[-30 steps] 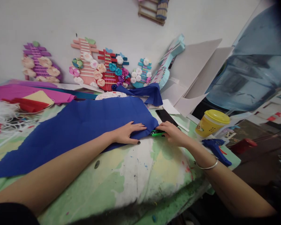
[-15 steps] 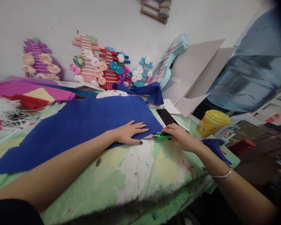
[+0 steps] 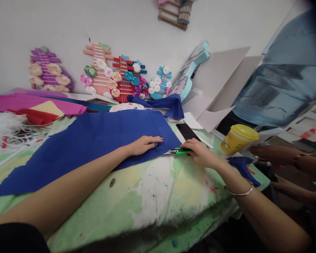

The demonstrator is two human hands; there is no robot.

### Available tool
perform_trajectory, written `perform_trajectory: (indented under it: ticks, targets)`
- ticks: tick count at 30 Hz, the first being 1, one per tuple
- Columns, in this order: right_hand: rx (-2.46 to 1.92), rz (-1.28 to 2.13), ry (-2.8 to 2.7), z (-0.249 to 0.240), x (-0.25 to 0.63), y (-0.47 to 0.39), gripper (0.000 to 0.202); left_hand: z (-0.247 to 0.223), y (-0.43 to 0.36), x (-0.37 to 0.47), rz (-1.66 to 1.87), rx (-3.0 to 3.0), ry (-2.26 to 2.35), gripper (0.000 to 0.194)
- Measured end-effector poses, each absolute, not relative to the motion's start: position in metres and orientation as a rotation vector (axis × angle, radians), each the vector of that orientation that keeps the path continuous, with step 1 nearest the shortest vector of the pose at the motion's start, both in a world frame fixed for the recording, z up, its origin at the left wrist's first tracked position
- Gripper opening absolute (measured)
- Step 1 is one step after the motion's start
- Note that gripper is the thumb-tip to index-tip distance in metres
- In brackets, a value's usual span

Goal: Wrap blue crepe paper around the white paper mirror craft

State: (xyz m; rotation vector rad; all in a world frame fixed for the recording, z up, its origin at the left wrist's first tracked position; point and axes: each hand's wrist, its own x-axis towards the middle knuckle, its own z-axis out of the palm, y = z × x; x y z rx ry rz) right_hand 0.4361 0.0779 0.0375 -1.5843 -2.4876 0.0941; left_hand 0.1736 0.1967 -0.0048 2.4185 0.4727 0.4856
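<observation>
"Green-splashed, cloth-covered worktop (image 3: 147, 186) is seen nearest; what is held there?"

"A slim green-and-black cutter (image 3: 179, 151), enclosed by the grip of the right hand (image 3: 200, 152) and best held by its handle."

"And the royal-blue, crepe-like sheet (image 3: 107, 128)?"

"It is spread on the worktop, its near right edge just beside the cutter's front end. The left hand (image 3: 143, 144) is laid on it, fingers extended, nothing grasped. Light, easily torn softness should be expected; two edges are best held."

"Beyond?"

"Flower-trimmed, guitar-shaped models (image 3: 98, 83) are propped."
</observation>
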Motion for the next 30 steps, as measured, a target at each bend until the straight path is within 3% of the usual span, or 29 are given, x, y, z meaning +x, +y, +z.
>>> perform_trajectory:
  ticks: [9,30]
  targets:
    - [-1.520,0.146,-2.490,0.032,0.424,0.078,0.052,-0.006,0.200,0.172,0.550,2.404,0.452,0.032]
    - [-1.542,0.088,-2.495,0.032,0.423,0.088,0.052,-0.006,0.202,0.171,0.719,2.247,0.532,0.030]
